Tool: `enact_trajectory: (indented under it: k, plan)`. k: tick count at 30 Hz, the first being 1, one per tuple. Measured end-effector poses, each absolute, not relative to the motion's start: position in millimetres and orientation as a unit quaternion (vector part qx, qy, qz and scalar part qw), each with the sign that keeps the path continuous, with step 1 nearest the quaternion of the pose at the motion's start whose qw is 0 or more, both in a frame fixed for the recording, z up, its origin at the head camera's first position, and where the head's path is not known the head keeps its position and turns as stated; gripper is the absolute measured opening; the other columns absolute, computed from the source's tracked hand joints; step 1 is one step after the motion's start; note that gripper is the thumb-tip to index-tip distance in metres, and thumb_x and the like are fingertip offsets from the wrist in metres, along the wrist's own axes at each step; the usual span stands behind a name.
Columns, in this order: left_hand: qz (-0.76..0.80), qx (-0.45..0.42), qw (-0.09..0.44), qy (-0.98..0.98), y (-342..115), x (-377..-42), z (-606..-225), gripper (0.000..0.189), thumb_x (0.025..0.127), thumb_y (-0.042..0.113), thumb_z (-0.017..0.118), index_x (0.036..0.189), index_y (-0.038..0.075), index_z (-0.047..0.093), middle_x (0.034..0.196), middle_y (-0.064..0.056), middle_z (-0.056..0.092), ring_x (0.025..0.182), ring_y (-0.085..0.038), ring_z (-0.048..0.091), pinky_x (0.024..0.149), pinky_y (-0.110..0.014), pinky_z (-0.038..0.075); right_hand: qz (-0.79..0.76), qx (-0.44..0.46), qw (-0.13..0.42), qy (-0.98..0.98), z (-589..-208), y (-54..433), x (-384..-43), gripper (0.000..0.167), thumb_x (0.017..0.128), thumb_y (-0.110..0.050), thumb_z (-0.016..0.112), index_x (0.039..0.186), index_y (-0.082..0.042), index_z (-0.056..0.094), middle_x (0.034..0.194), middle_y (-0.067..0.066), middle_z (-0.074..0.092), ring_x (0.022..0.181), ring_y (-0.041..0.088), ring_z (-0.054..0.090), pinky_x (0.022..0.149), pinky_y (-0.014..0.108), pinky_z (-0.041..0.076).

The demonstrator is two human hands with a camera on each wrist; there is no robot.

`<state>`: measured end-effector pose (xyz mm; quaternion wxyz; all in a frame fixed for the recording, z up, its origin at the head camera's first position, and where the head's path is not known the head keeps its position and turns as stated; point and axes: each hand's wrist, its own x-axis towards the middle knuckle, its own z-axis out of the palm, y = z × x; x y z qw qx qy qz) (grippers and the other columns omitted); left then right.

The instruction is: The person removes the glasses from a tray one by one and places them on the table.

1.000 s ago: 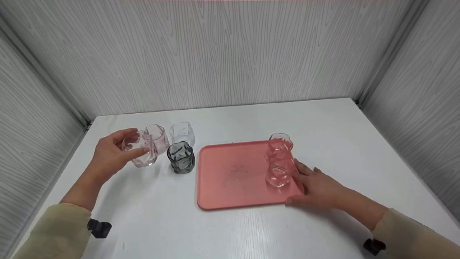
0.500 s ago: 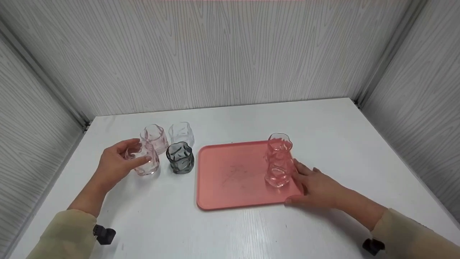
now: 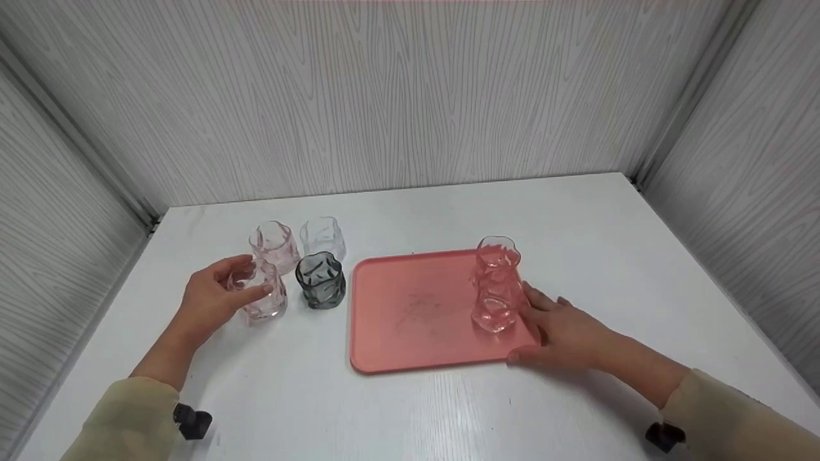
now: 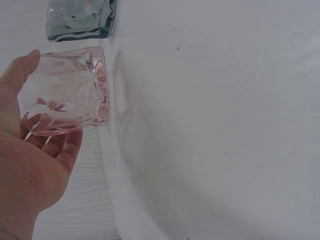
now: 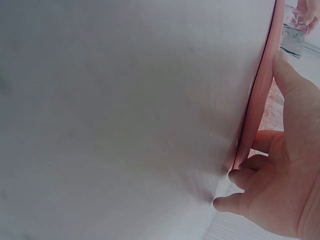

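Observation:
My left hand (image 3: 214, 298) holds a pale pink glass tumbler (image 4: 65, 92) upright, thumb on the near side and fingers round the far side. Its base is close to the white table. Just behind it stand another pale pink tumbler (image 3: 275, 246) and a clear tumbler (image 3: 323, 238). A smoky grey tumbler (image 3: 322, 282) is to its right. My right hand (image 3: 567, 336) grips the near right corner of a pink tray (image 3: 410, 314), thumb along the front rim and fingers at the right side. On the tray's right side, clear glassware (image 3: 496, 288) forms a tall column beside those fingers.
The white table (image 3: 410, 416) runs back to a grey wood-grain panel (image 3: 397, 96). Side panels (image 3: 743, 147) close it in at left and right. Small black cameras (image 3: 192, 421) sit at both wrists.
My left hand has brought the pink tumbler down and slightly toward me, away from the other pink tumbler. The right hand and tray stay in place.

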<state>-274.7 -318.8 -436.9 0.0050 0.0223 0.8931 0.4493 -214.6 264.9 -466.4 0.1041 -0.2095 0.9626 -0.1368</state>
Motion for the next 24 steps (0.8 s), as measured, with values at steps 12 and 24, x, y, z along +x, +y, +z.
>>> enact_trajectory:
  k: [12, 24]
  plan:
    - [0.449, 0.022, -0.003, 0.893, -319.9, -275.8, -444.2, 0.087, 0.089, 0.049, 0.085, 0.156, 0.005, 0.05, 0.147, -0.017, 0.06, 0.138, -0.032, 0.053, 0.112, -0.028, 0.046, -0.146, -0.216, 0.1, 0.96, -467.1, 266.6, -213.6, 0.114, 0.085, -0.087, 0.06, 0.167, -0.011, 0.033, 0.175, 0.016, 0.021, 0.151, 0.039, 0.04, 0.12, 0.071, 0.027]
    - [0.456, 0.022, -0.004, 0.89, -318.3, -277.8, -447.5, 0.088, 0.089, 0.048, 0.087, 0.156, 0.006, 0.05, 0.147, -0.015, 0.061, 0.139, -0.03, 0.053, 0.112, -0.027, 0.046, -0.142, -0.211, 0.098, 0.962, -467.4, 264.8, -214.2, 0.114, 0.085, -0.086, 0.061, 0.166, -0.011, 0.035, 0.175, 0.015, 0.021, 0.152, 0.039, 0.04, 0.121, 0.07, 0.027]
